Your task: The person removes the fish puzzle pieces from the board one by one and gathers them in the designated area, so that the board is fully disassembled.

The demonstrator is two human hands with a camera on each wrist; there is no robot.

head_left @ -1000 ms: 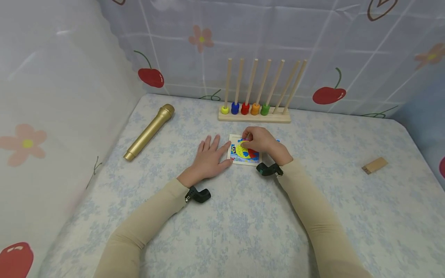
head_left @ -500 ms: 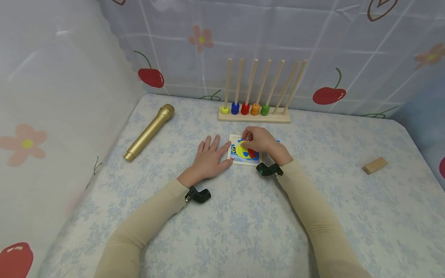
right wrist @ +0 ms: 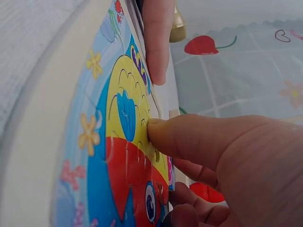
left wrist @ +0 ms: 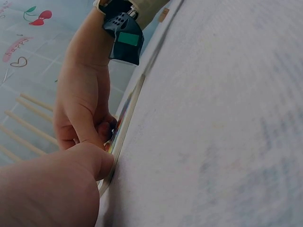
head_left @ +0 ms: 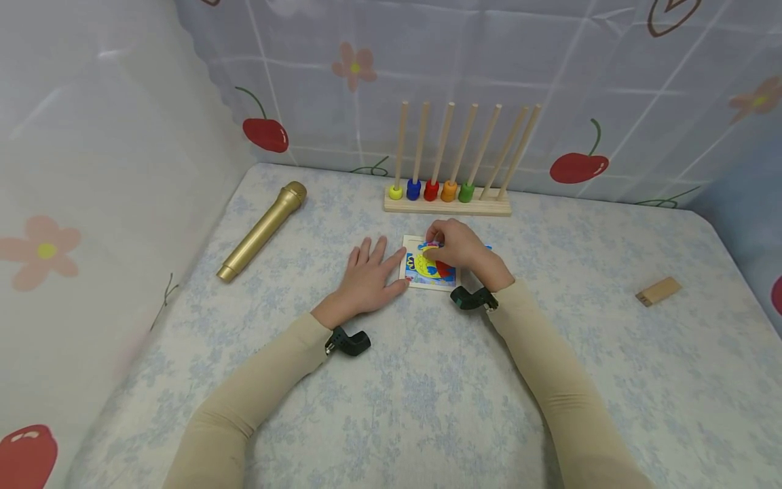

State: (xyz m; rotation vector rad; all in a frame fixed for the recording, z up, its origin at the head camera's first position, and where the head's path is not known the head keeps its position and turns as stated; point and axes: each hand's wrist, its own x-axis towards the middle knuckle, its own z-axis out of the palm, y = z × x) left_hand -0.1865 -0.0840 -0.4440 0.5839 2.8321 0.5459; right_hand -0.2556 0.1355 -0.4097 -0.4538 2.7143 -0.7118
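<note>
A small jigsaw puzzle (head_left: 421, 276) in a pale wooden frame lies on the table; it shows a yellow and red fish (right wrist: 124, 109) on blue. My left hand (head_left: 366, 282) lies flat with its fingers spread, thumb and index finger touching the frame's left side. Over the puzzle's upper right, my right hand (head_left: 461, 246) has curled fingers and pinches a puzzle piece, mostly hidden by the hand. In the right wrist view its thumb (right wrist: 180, 137) presses the fish's yellow part, with the other fingers behind the piece's edge. The left wrist view shows both hands meeting at the frame (left wrist: 130, 113).
Behind the puzzle stands a wooden peg rack (head_left: 447, 207) with tall dowels and coloured beads. A gold microphone (head_left: 263, 231) lies at the left, a small tan block (head_left: 658, 291) at the right. Something blue (head_left: 489, 248) pokes out beyond the right hand. Patterned curtains border the table.
Almost nothing differs: the left hand stays on the frame and the right hand stays over the puzzle, its knuckles very slightly higher now.
</note>
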